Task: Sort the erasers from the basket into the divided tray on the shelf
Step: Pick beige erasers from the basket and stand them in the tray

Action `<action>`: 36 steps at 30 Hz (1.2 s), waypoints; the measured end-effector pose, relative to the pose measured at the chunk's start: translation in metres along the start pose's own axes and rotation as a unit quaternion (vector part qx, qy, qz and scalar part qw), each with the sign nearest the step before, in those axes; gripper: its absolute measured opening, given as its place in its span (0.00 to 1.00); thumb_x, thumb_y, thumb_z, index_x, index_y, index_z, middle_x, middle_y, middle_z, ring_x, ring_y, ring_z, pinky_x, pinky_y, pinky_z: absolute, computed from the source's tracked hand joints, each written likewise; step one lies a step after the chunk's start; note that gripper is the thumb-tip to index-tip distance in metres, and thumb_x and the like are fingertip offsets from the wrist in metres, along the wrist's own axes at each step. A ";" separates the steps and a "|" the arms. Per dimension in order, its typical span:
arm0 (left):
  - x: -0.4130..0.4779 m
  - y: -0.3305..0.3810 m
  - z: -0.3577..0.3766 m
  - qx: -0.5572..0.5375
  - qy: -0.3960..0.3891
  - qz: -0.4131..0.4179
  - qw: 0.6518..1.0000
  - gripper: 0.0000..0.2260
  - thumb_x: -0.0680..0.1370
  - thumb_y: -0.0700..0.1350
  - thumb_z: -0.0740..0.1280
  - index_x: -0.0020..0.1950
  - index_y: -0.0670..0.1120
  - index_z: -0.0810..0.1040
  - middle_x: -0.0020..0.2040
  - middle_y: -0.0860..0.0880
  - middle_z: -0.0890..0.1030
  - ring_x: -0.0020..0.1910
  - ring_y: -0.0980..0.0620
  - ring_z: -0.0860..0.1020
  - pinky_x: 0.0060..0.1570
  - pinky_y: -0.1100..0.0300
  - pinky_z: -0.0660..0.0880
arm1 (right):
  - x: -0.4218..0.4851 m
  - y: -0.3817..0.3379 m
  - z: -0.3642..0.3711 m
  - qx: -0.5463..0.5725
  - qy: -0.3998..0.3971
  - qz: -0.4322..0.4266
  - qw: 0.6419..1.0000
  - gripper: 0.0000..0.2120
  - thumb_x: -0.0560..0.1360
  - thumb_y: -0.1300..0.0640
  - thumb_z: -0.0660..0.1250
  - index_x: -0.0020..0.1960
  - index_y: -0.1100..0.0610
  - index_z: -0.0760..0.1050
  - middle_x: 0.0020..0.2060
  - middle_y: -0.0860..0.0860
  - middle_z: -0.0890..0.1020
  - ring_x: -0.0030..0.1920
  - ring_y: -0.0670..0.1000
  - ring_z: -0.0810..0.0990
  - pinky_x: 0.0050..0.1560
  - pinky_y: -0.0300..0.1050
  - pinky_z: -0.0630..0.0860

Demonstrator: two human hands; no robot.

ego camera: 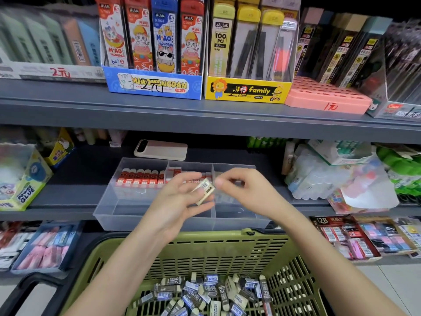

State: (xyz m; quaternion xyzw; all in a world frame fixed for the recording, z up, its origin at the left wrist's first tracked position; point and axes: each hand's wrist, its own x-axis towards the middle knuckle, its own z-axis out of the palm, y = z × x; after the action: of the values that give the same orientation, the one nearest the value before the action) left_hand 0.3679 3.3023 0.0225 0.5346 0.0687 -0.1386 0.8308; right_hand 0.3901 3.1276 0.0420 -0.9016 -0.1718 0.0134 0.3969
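Over the clear plastic divided tray (159, 222) on the middle grey metal shelf (75, 195), both bare hands meet in mid-air. The left hand (180, 201) holds a small cream eraser (205, 190) in a barcode-printed sleeve, its thumb and curled fingertips pinching the block, which sits tilted above the tray's middle divider. The right hand (246, 192) has its fingers curled inward, with thumb and forefinger brought together just beside the eraser's upper end; whether they actually grip it cannot be told. In the tray's left compartment a row of red-and-white sleeved erasers (139, 179) stands upright along the back wall, and a few similar ones (175, 173) sit at the back of the middle compartment; the right compartment is mostly hidden behind the right hand. Behind the tray a pale pink smartphone (160, 149) lies face down on the same shelf. Below the forearms stands an olive-green slotted plastic basket (227, 247), its floor covered by a loose pile of cream erasers in dark grey and blue sleeves (205, 293), several marked 2B. On the shelf above, a blue cardboard display box (152, 84) printed with cartoon cats stands beside a yellow display box (247, 90) of pencil leads and a pink perforated plastic box (325, 96).
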 end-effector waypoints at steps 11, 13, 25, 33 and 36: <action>0.002 -0.015 -0.007 0.500 0.034 0.284 0.817 0.10 0.76 0.50 0.68 0.57 0.52 0.76 0.54 0.57 0.79 0.53 0.60 0.76 0.53 0.65 0.70 | 0.003 0.021 -0.021 0.032 0.136 0.074 0.988 0.07 0.78 0.55 0.62 0.52 0.58 0.76 0.46 0.52 0.82 0.47 0.49 0.80 0.47 0.43 0.74; -0.001 -0.020 -0.017 0.600 0.007 0.321 0.732 0.17 0.77 0.57 0.63 0.60 0.49 0.77 0.57 0.53 0.78 0.58 0.55 0.74 0.57 0.61 0.66 | 0.013 0.037 -0.027 -0.147 0.117 0.106 0.976 0.10 0.78 0.53 0.62 0.55 0.57 0.76 0.47 0.52 0.82 0.48 0.53 0.79 0.47 0.45 0.73; 0.007 -0.039 -0.026 0.788 -0.024 0.312 0.531 0.21 0.75 0.57 0.67 0.65 0.50 0.77 0.64 0.43 0.77 0.66 0.39 0.73 0.65 0.36 0.62 | 0.039 0.059 -0.001 -0.280 -0.088 0.110 0.949 0.16 0.80 0.57 0.53 0.59 0.53 0.77 0.61 0.46 0.79 0.61 0.52 0.75 0.66 0.48 0.60; 0.011 -0.041 -0.023 0.792 -0.015 0.297 0.534 0.21 0.77 0.57 0.62 0.68 0.52 0.74 0.67 0.43 0.75 0.69 0.39 0.69 0.68 0.35 0.59 | -0.001 0.044 -0.003 -0.272 0.106 -0.005 0.957 0.13 0.79 0.57 0.59 0.59 0.53 0.78 0.54 0.48 0.82 0.55 0.54 0.76 0.55 0.47 0.66; 0.015 -0.042 -0.022 0.795 -0.020 0.276 0.539 0.23 0.80 0.59 0.54 0.73 0.54 0.66 0.73 0.44 0.68 0.75 0.41 0.60 0.73 0.39 0.48 | -0.046 0.031 0.007 -0.137 0.193 -0.074 0.969 0.08 0.77 0.57 0.63 0.51 0.56 0.80 0.44 0.46 0.82 0.45 0.43 0.75 0.49 0.36 0.68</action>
State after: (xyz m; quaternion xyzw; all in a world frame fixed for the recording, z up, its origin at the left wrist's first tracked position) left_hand 0.3700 3.3035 -0.0268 0.9651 -0.2380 0.0894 0.0624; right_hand 0.3555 3.0982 0.0097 -0.9177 -0.1582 -0.2144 0.2948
